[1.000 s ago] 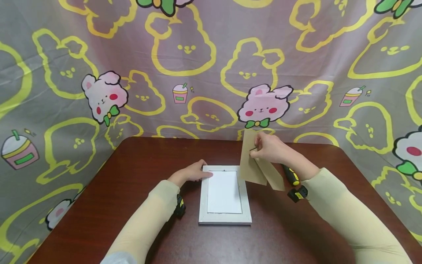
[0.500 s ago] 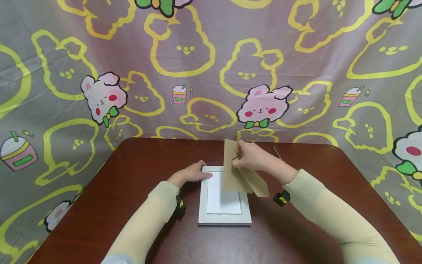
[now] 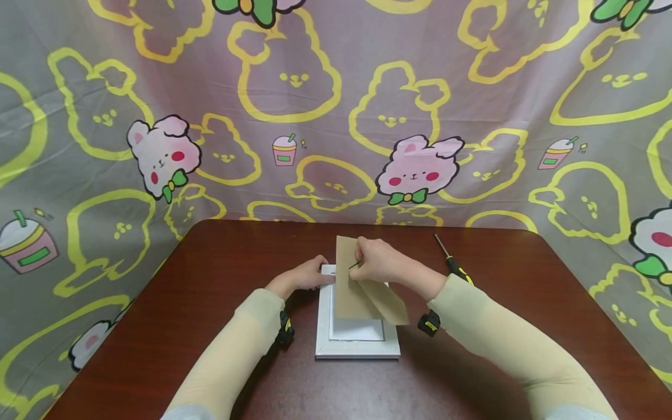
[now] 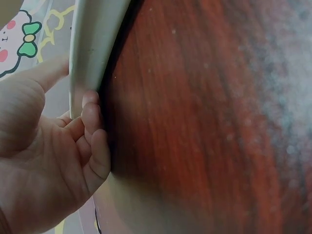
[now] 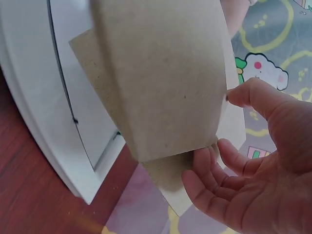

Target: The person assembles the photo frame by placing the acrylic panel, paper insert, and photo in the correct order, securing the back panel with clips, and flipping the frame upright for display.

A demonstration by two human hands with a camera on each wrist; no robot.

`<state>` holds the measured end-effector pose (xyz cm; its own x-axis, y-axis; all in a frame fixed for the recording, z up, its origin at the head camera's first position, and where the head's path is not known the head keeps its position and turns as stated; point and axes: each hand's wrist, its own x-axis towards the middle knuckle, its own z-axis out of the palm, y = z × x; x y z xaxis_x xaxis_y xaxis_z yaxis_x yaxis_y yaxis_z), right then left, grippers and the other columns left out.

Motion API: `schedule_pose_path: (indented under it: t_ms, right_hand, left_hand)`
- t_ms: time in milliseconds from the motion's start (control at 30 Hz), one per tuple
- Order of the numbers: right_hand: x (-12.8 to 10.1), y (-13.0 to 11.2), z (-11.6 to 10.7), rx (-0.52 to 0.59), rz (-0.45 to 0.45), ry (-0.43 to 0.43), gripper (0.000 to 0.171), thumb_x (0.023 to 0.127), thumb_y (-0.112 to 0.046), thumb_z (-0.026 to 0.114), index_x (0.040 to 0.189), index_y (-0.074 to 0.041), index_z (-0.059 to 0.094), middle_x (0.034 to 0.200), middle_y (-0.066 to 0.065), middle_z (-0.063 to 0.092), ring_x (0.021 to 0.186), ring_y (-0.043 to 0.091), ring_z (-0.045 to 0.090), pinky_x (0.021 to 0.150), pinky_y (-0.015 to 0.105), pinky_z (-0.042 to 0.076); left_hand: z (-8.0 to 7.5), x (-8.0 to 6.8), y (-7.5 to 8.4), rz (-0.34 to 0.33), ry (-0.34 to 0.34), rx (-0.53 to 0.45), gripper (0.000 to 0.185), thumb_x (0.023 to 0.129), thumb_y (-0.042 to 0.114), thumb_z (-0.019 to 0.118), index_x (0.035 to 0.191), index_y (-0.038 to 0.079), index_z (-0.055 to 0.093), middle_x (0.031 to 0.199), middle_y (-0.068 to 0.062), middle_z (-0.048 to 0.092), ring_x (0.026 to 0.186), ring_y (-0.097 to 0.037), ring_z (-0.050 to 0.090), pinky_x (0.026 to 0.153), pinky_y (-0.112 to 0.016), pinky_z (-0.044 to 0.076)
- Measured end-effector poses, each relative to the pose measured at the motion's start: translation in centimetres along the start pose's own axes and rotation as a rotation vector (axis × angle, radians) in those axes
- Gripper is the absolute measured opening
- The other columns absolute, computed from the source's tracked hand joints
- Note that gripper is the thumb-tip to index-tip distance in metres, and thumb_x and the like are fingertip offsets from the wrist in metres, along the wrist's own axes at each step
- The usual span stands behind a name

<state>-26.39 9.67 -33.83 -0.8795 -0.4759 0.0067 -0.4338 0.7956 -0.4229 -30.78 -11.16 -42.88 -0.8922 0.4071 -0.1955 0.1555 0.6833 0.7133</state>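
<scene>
A white picture frame (image 3: 358,349) lies on the table, a white sheet (image 3: 357,332) set in its middle. My left hand (image 3: 303,276) holds its far left corner, thumb on top; in the left wrist view, the fingers bend against the frame's side (image 4: 92,48). Over the frame tilts a brown backing board (image 3: 347,304) with an angled stand leg (image 3: 389,304). My right hand (image 3: 380,261) pinches the board near its upper part. The right wrist view has the stand leg (image 5: 165,83) in front, hiding much of the board. Whether the board touches the frame, I cannot tell.
A screwdriver (image 3: 455,268) with a black and yellow handle lies to the right, behind my right forearm. The brown table (image 3: 241,251) ends at a patterned cloth (image 3: 325,134) hanging behind it.
My right hand has carried the backing board left and down, from the frame's right side to over its middle. The screwdriver has come into fuller view. My left hand stays at the corner.
</scene>
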Motion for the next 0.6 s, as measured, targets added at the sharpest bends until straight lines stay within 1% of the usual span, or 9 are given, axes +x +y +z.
schedule_pose_path:
  t_ms: [133,367,467,600]
  right_hand:
    - [0.3,-0.3,0.6,-0.010,0.008,0.004,0.030,0.077,-0.020,0.075,0.085,-0.007,0.049,0.068,0.002,0.048,0.061,0.015,0.049,0.056,0.027,0.039]
    - [0.7,-0.2,1.6,-0.028,0.062,-0.015,0.031,0.078,-0.023,0.077,0.082,-0.007,0.051,0.069,0.003,0.050,0.062,0.015,0.049,0.056,0.026,0.038]
    - [0.8,-0.1,2.0,-0.042,0.072,-0.027,0.031,0.078,-0.024,0.078,0.081,-0.007,0.052,0.069,0.003,0.051,0.061,0.015,0.049,0.055,0.026,0.037]
    - [1.0,0.0,2.2,-0.054,0.091,-0.043,0.032,0.078,-0.025,0.078,0.080,-0.007,0.052,0.070,0.003,0.053,0.061,0.015,0.050,0.054,0.026,0.038]
  left_hand:
    - [0.0,0.0,0.0,0.006,-0.001,0.012,0.037,0.092,0.023,0.065,0.117,0.002,0.049,0.079,-0.007,0.055,0.065,-0.018,0.051,0.057,-0.028,0.042]
    - [0.0,0.1,-0.2,0.012,-0.009,0.005,0.032,0.095,0.024,0.062,0.116,0.003,0.049,0.076,-0.007,0.055,0.063,-0.018,0.051,0.056,-0.029,0.041]
    - [0.0,0.2,-0.3,0.007,-0.008,-0.013,0.027,0.099,0.025,0.055,0.115,0.004,0.049,0.072,-0.007,0.053,0.061,-0.018,0.050,0.054,-0.029,0.040]
    - [0.1,0.2,-0.2,-0.011,0.001,-0.053,0.021,0.104,0.021,0.044,0.114,0.004,0.049,0.068,-0.007,0.050,0.059,-0.018,0.048,0.052,-0.028,0.038]
